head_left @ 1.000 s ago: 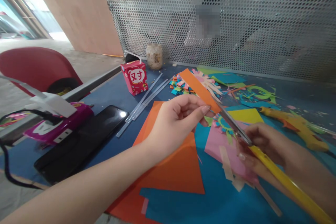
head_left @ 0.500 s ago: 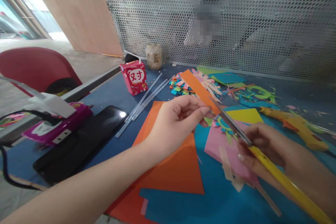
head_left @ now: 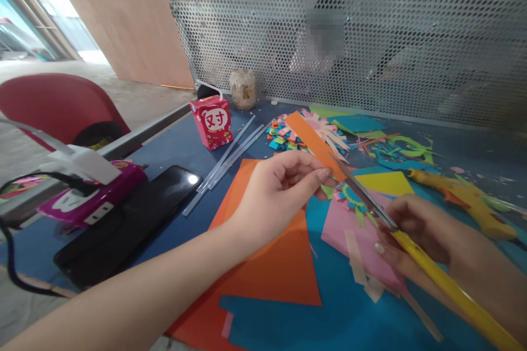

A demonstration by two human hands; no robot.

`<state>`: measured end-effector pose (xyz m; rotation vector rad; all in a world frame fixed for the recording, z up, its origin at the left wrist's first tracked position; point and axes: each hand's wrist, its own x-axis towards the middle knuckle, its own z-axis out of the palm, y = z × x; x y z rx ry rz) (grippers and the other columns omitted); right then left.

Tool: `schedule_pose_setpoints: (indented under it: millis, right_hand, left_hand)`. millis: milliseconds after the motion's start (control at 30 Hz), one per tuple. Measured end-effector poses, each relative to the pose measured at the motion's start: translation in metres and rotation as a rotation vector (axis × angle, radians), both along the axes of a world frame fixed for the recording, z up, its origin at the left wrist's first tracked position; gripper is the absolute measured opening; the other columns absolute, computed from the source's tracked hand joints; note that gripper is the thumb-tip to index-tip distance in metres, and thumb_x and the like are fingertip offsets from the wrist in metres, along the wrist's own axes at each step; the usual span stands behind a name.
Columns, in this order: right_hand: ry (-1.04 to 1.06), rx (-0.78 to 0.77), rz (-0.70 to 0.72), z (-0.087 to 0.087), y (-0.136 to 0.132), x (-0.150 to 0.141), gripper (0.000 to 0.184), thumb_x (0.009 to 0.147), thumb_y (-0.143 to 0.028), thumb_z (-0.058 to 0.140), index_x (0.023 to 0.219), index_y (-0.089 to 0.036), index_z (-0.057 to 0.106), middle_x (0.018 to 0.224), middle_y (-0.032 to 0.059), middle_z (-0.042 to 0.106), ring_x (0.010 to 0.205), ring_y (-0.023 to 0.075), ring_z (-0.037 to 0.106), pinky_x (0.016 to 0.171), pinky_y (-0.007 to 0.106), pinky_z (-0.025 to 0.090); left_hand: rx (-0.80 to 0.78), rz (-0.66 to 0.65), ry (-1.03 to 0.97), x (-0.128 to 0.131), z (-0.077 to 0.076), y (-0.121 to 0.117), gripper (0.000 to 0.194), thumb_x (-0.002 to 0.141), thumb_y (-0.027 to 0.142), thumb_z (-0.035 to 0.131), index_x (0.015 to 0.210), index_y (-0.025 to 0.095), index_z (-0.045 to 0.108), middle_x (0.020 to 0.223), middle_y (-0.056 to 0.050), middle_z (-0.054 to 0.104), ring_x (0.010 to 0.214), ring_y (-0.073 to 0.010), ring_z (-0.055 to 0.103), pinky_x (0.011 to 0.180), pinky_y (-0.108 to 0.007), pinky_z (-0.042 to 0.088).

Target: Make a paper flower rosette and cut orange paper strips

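My left hand (head_left: 284, 192) pinches an orange paper strip (head_left: 309, 136) between thumb and fingers above the table. In my right hand (head_left: 436, 241) is a pair of scissors with a yellow handle (head_left: 436, 274); their metal blades (head_left: 362, 192) lie at the edge of the strip, close to my left fingertips. Whether the blades are parted is hard to make out. Below my hands are orange paper sheets (head_left: 272, 269), a pink sheet (head_left: 341, 225) and blue paper (head_left: 346, 318). A small fringed paper curl (head_left: 352, 197) rests on the pink sheet.
Fringed paper flowers (head_left: 284, 134) and paper scraps (head_left: 395, 145) lie farther back. At right is a yellow glue gun (head_left: 469, 197). Clear glue sticks (head_left: 226, 162), a red drink carton (head_left: 212, 123), a jar (head_left: 242, 89), a phone (head_left: 127, 225) and a purple power strip (head_left: 94, 197) stand left.
Almost nothing differs. Both hands, the orange strip and the scissors keep nearly the same place; the whole view has shifted very slightly.
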<state>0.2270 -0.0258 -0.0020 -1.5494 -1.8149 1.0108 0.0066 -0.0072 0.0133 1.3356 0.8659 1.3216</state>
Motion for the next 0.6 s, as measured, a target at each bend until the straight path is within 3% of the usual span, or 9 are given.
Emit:
schedule_pose_setpoints:
  millis: [133, 367, 600]
  right_hand:
    - [0.004, -0.078, 0.061, -0.0016, 0.0011, 0.0044, 0.029, 0.063, -0.042, 0.068, 0.083, -0.028, 0.051, 0.072, -0.0001, 0.062, 0.064, 0.0221, 0.065, 0.051, 0.028, 0.056]
    - [0.051, -0.213, 0.039, -0.0001, 0.0028, 0.0071, 0.029, 0.063, -0.044, 0.068, 0.079, -0.027, 0.052, 0.069, -0.0008, 0.061, 0.062, 0.0222, 0.064, 0.052, 0.03, 0.056]
    - [0.072, -0.24, 0.026, -0.0007, 0.0016, 0.0068, 0.031, 0.062, -0.045, 0.068, 0.082, -0.028, 0.052, 0.07, -0.0005, 0.06, 0.062, 0.0222, 0.063, 0.053, 0.031, 0.056]
  left_hand:
    - [-0.009, -0.004, -0.002, 0.0003, 0.0008, 0.0004, 0.011, 0.08, 0.02, 0.059, 0.071, 0.014, 0.056, 0.066, -0.001, 0.064, 0.054, -0.0071, 0.056, 0.045, -0.017, 0.043]
    - [-0.006, -0.008, -0.006, 0.0, 0.0005, 0.001, 0.011, 0.08, 0.021, 0.059, 0.07, 0.015, 0.056, 0.066, -0.001, 0.063, 0.053, -0.0063, 0.056, 0.046, -0.017, 0.043]
    - [-0.039, -0.009, -0.011, 0.0008, 0.0021, 0.0005, 0.01, 0.078, 0.018, 0.059, 0.069, 0.015, 0.056, 0.067, 0.0, 0.064, 0.054, -0.0059, 0.057, 0.046, -0.016, 0.043]
